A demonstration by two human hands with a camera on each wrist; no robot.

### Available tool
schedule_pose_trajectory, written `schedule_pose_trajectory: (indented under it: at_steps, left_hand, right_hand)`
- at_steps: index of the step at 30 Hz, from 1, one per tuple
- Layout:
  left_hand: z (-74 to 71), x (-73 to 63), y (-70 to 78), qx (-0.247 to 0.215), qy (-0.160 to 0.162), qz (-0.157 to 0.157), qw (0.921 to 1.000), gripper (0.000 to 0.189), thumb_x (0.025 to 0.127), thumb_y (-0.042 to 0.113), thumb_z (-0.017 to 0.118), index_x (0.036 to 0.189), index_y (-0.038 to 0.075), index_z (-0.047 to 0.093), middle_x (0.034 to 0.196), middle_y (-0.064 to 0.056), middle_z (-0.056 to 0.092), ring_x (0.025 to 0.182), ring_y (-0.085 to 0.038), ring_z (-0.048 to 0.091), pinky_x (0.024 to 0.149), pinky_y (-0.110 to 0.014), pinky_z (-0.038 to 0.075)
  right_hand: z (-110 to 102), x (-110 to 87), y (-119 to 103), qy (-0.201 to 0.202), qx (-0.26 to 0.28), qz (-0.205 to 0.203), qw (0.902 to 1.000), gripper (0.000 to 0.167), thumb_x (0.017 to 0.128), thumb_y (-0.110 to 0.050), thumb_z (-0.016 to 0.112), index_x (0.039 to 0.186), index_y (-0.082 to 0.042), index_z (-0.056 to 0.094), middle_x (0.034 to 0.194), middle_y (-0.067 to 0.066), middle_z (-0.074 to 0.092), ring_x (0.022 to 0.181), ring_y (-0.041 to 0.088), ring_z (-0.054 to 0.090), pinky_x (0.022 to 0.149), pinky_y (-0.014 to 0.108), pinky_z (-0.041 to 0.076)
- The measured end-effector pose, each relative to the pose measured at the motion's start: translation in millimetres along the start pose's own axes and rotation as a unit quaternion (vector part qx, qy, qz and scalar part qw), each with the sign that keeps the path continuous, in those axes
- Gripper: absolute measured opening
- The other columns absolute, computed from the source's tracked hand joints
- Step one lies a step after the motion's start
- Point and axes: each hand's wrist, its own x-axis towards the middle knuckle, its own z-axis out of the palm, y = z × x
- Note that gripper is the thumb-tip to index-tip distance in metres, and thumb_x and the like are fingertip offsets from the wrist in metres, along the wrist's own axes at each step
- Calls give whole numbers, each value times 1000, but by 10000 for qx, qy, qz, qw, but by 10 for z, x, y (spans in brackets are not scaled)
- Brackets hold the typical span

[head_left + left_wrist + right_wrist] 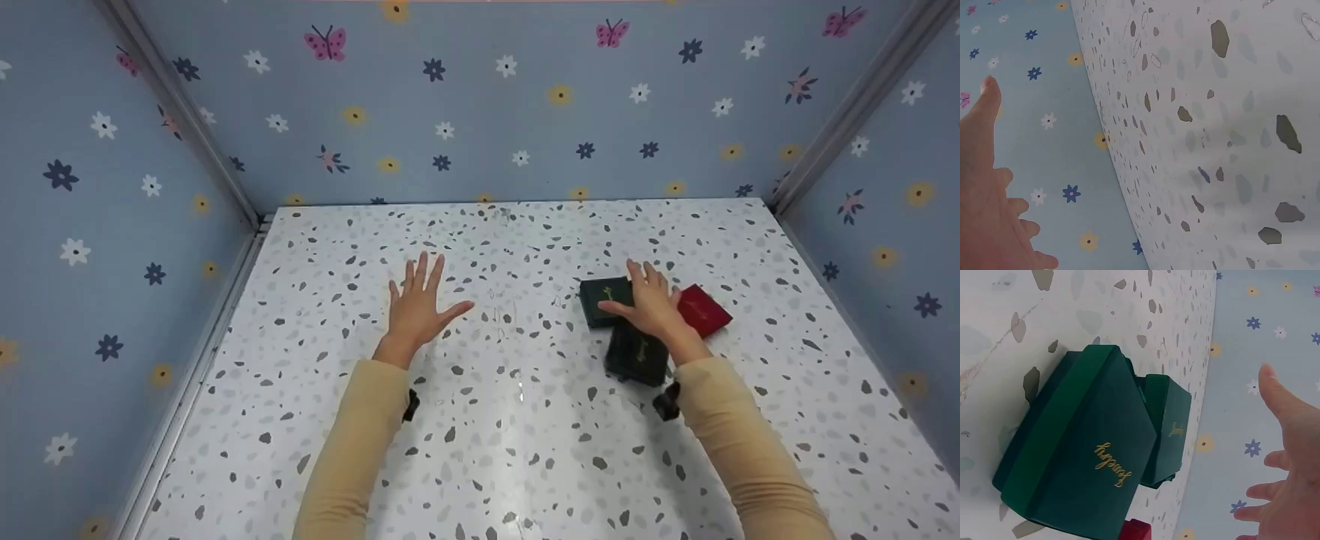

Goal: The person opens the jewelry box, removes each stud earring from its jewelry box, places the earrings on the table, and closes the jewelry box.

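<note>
The right hand (649,304) is wide, its fingers spread and the thumb stretched out sideways, and it grips nothing; the right wrist view shows it raised and clear of the boxes. From above, three small boxes lie around it. One dark green box (600,292) is on its thumb side, partly covered by the thumb and index finger. A second green box (637,356) lies on the near side of the hand, below the thumb and beside the wrist, turned at a slight angle to the first; whether these two touch, I cannot tell. The red box (705,313) lies on the little-finger side, set askew, one corner hidden behind the hand. Both green lids carry gold lettering, and on the nearer one the right wrist view lets it be read as "Jewelry". The left hand (416,311) is also wide, fingers fanned and thumb out towards the right hand, with nothing in its hold; it is well apart from all three boxes. Beneath both hands is a white table (495,427) speckled with grey chips. Beyond the fingertips rises a blue wall (487,97) printed with flowers and butterflies. Behind each wrist runs a tan sleeve (349,450).
</note>
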Motion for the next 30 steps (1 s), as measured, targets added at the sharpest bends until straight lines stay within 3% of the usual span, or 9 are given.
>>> schedule_pose_trajectory:
  at_steps: [9,13,14,18,23,30]
  left_hand:
    - [279,6,-63,-679,291,-16,9973,94,72,75,35,143,23,2,148,-7,-3,132,-29,-6,100,-59,1]
    - [370,-13,-50,-772,344,-63,9964,92,73,73,37,143,21,6,148,-8,1,132,-31,-1,99,-60,6]
    - [330,-44,-12,-822,246,-125,9962,91,75,70,40,143,20,9,147,-9,3,132,-31,2,100,-59,8]
    - [411,-56,13,-939,253,-230,9950,90,75,68,44,143,19,12,147,-10,6,132,-32,7,100,-57,13]
    - [512,-67,24,-1159,437,-295,9919,89,75,66,47,143,19,15,147,-10,10,131,-33,11,100,-56,17]
    - [613,-101,35,-1495,705,-210,9860,90,75,61,52,141,10,20,143,-17,18,129,-34,19,99,-56,20]
  right_hand:
    - [140,78,90,285,178,116,9994,93,77,-54,57,141,-4,12,141,28,11,126,45,11,95,65,5]
    - [212,111,100,341,242,168,9990,91,78,-53,57,140,-2,14,139,30,15,125,45,16,97,63,9]
    - [230,120,102,352,254,167,9989,91,78,-53,57,140,-1,15,138,30,16,124,45,17,97,62,10]
    - [291,150,107,332,335,270,9985,91,78,-52,57,139,1,15,137,31,17,123,46,20,97,60,12]
    - [350,196,92,375,466,467,9971,92,78,-50,58,139,2,14,137,31,17,122,46,22,97,61,14]
    - [449,269,48,320,520,891,9941,99,75,-54,60,139,3,10,136,32,16,121,48,21,94,64,15]
